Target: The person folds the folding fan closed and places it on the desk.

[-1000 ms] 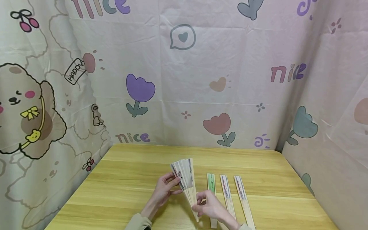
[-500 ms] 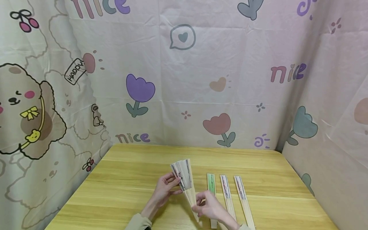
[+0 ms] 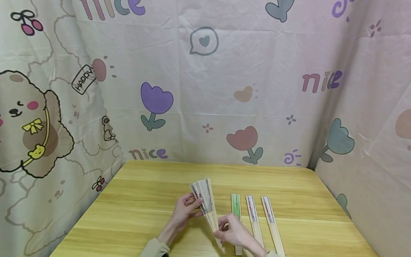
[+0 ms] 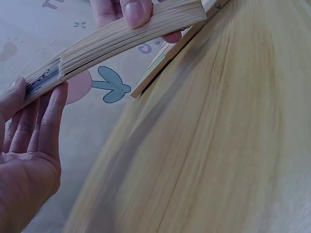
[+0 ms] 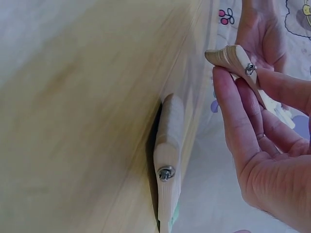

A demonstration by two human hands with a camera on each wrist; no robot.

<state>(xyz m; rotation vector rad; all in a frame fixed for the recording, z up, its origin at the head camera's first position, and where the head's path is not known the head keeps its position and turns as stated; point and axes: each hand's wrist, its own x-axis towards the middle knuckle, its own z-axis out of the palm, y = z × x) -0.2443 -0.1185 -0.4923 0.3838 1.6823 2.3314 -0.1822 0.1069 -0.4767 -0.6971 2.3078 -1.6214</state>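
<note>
A folding fan (image 3: 208, 200), partly spread, is held between both hands above the table. My left hand (image 3: 184, 211) pinches its printed paper end on the left side, thumb on top and fingers beneath. Near the riveted end, my right hand (image 3: 232, 229) grips the bare wooden ribs between thumb and fingers. In the left wrist view the ribs (image 4: 131, 36) lie stacked close together. The right wrist view shows the fan's metal rivet (image 5: 250, 69) by my right fingertips. Just right of the fan, a closed green folding fan (image 3: 236, 205) lies partly behind my right hand.
Two more closed folding fans, one with a red-marked print (image 3: 252, 207) and another at the far right (image 3: 269, 214), lie on the wooden table (image 3: 154, 185). A patterned cloth (image 3: 205, 89) hangs behind the table and along both sides.
The fan has narrowed: its right edge has swung left toward my left hand. Both hands have stayed nearly in place and keep their hold.
</note>
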